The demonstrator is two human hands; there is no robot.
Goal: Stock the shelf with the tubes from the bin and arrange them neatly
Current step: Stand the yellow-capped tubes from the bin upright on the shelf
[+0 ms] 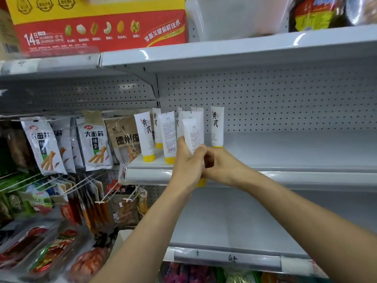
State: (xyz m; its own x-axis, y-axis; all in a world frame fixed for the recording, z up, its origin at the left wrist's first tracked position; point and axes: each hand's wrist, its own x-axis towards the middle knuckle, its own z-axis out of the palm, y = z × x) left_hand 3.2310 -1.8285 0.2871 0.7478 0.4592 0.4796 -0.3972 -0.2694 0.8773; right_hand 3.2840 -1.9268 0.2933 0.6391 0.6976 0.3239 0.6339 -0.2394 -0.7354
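Held tube: we have a white tube [192, 133] in both hands, in front of the middle shelf [285, 152] and not yet on it

Long axis: close to upright; crimped end on top, yellow cap [202, 182] at the bottom, showing below our hands and lower in the view than the shelf lip [306, 176]

Left hand: our left hand [186, 162] wraps the lower body of the tube from the left, fingers curled round it

Right hand: our right hand [221, 166] closes on the same stretch from the right; its fingertips meet the left hand's at the tube's edge; we judge that both hands carry it

Stocked tubes: a loose cluster of standing tubes [145, 137] sits cap-down at the shelf's left end; some show the brush-lettered front and others the printed back, so the facings are mixed

Direction of the move: the shelf lies up and beyond the grip; the cap must clear the lip before we can set it down

Open spot: bare shelf runs rightward from the rightmost tube [217, 127]; that side is nearer our right hand, so we judge it the likelier hand to finish the placing

Risk: the standing tubes are just behind the held one; a careless push could topple them
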